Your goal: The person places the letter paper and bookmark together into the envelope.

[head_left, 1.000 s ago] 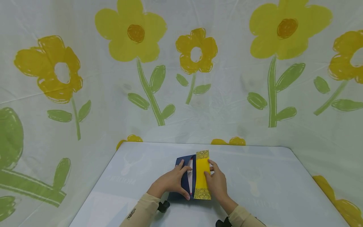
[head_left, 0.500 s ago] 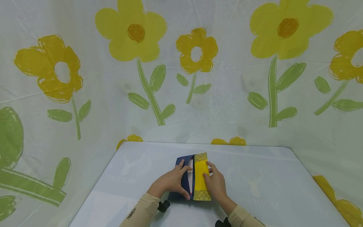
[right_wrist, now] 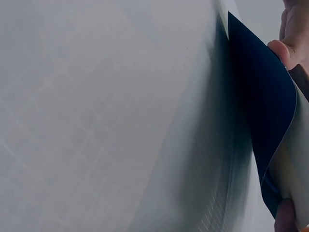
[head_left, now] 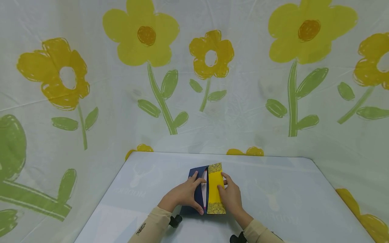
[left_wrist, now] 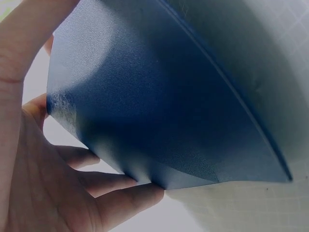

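Observation:
A dark blue folded card [head_left: 197, 192] stands partly opened on the white table, showing a white inside [head_left: 204, 192] with pinkish edge marks. Along its right side runs a bright yellow panel [head_left: 215, 187] with gold lace-like bands at both ends. My left hand [head_left: 183, 194] grips the blue part, fingers on its upper face and thumb at the near edge. The left wrist view shows that hand [left_wrist: 58, 193] spread around the blue sheet [left_wrist: 140, 96]. With thumb and fingers, my right hand [head_left: 232, 195] pinches the yellow panel's right edge. In the right wrist view, the blue sheet [right_wrist: 260, 92] bends upward, partly out of frame.
The white table [head_left: 273, 189] carries faint printed deer marks. Behind it hangs a white curtain [head_left: 237, 125] printed with yellow flowers and green stems. Black wrist devices are strapped by both beige sleeves [head_left: 153, 224].
The yellow panel has swung slightly left, its top end lower than before. My right hand has shifted a little left with it. My left hand stays in place.

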The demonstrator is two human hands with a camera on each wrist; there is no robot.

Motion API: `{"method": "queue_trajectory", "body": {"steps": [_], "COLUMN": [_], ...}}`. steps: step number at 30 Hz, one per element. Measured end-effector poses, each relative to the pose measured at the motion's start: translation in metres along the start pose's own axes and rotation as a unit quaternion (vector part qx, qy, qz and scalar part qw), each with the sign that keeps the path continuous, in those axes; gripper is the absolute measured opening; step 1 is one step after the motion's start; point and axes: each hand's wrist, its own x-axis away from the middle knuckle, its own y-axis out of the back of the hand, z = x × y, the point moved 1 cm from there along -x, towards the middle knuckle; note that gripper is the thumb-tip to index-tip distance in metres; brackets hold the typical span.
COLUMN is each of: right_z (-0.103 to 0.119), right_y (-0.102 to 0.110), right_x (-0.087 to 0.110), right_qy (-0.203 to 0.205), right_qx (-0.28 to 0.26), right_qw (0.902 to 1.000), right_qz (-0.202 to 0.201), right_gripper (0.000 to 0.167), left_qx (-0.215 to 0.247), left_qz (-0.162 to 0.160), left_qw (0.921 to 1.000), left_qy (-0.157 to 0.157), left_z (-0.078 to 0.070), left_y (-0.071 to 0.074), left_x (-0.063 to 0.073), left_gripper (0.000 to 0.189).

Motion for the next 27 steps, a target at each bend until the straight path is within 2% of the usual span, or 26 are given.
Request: {"method": "queue_trajectory", "body": {"steps": [18, 27], "right_z": [0.0032, 0.0045], "right_y": [-0.0048, -0.0075], "right_x": [0.0031, 0.0017], "right_qy": [0.017, 0.01], "right_qx": [-0.012, -0.004], "right_qw": [0.9998, 0.9999], "right_qz": [0.004, 0.006], "right_gripper": [0.053, 0.054], "left_qx": [0.001, -0.006], "left_qz": [-0.001, -0.001], "left_qw": [1.0, 1.0], "left_qy": [-0.003, 0.0], "left_z": [0.0031, 0.0026], "left_y": [-0.001, -0.0003], "left_x": [-0.0011, -0.0003], "left_gripper": [0.11, 0.11]}}
